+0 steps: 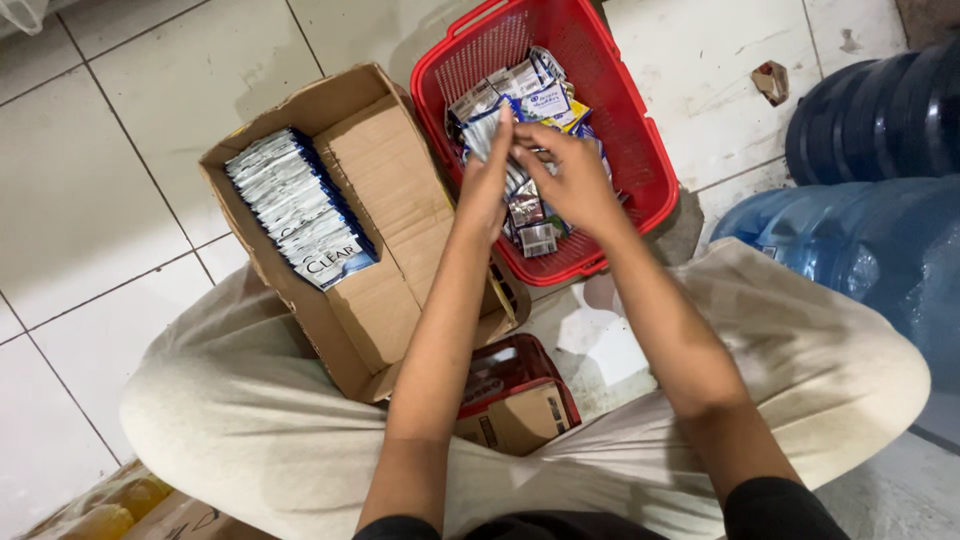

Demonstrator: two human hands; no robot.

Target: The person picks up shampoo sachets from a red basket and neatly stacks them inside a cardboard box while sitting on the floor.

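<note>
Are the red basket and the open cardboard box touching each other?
Touching. The head view shows the cardboard box with its right wall pressed against the red basket's left rim, no floor visible between them.

Red mesh basket (640,150), brown cardboard box (390,180), silver-and-blue sachets (300,210), translucent blue water jugs (860,240), white floor tiles (90,180)

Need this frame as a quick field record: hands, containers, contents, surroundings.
left hand: over the red plastic mesh basket, fingers pinching silver-blue sachets
right hand: beside the left, gripping the same bunch
basket contents: loose sachets, silver, blue, some yellow
brown cardboard box: open, on the person's lap, a neat row of silver-blue packets along one side
small red-brown carton: between the legs
blue water jugs: on the right
floor: white tiles
</note>
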